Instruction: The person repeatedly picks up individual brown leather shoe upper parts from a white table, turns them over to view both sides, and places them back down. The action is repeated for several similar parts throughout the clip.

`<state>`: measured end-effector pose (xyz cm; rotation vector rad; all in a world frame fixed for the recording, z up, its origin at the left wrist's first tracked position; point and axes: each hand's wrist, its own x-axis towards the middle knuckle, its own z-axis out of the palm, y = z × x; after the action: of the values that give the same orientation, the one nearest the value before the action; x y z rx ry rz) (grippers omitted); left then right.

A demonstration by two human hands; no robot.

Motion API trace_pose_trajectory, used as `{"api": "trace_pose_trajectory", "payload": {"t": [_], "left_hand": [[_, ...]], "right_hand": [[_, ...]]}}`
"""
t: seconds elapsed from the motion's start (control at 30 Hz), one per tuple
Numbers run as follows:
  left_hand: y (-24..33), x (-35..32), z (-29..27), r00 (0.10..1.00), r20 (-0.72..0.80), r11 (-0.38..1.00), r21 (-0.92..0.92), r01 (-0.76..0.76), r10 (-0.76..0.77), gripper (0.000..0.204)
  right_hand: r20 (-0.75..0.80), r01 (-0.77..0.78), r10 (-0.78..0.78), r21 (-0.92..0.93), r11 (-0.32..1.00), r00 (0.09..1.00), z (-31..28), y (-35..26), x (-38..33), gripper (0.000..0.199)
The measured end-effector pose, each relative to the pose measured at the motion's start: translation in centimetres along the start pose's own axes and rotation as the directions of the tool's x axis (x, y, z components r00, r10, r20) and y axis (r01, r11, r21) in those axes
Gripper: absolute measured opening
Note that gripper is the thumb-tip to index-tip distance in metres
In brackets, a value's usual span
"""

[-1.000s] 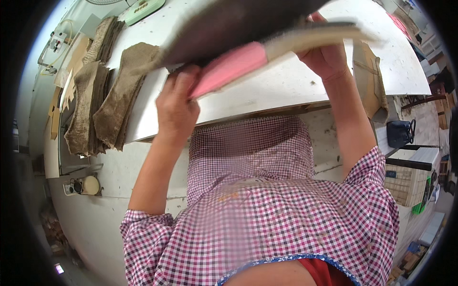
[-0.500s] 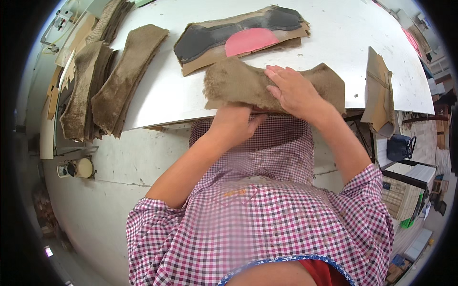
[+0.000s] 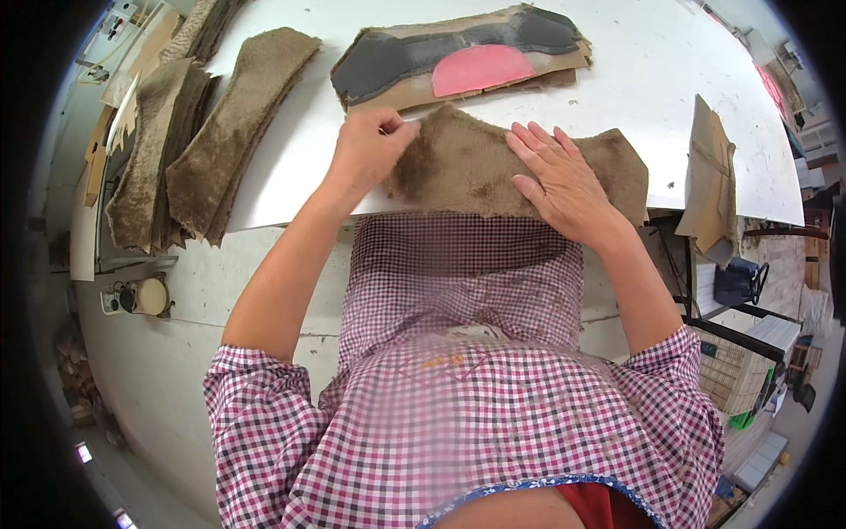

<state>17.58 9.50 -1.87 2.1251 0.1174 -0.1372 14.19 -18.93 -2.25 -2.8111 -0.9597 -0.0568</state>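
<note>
A brown plush piece (image 3: 467, 167) with wide ends and a curved-in upper edge lies pile side up along the table's near edge. My left hand (image 3: 366, 150) has its fingers curled and pinched at the piece's left end, hiding that corner. My right hand (image 3: 560, 181) rests flat on the plush right of the middle, fingers stretched and a little apart, holding nothing. Just beyond lies a stack of similar backed pieces (image 3: 374, 104), with a dark grey shaped pad (image 3: 388, 66) and a pink half-round pad (image 3: 485, 70) on top.
Piles of brown plush pieces (image 3: 242, 132) stand at the table's left, some over its edge. On the right, a tan backed piece (image 3: 708, 181) overhangs the white table (image 3: 634, 79). Below it are a dark blue bag (image 3: 738, 282) and a cream crate (image 3: 736, 375).
My left hand has moved from beneath the near edge of the plush piece up to its left end. My right hand stays flat on the piece.
</note>
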Motion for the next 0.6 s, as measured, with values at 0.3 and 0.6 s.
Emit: {"api": "trace_pose_trajectory", "payload": {"t": [0.3,0.6], "left_hand": [[-1.5,-1.7,1.9,0.918,-0.156,0.876,0.390,-0.283,0.366,0.019],[-0.5,-1.6,1.7,0.969,-0.148,0.971,0.167,-0.172,0.197,0.011]], "right_hand": [[0.028,0.022,-0.025,0.073,0.997,0.999,-0.8,-0.3,-0.6,0.056],[-0.051,0.013,-0.015,-0.037,0.999,0.999,-1.7,-2.1,0.0,0.058]]}}
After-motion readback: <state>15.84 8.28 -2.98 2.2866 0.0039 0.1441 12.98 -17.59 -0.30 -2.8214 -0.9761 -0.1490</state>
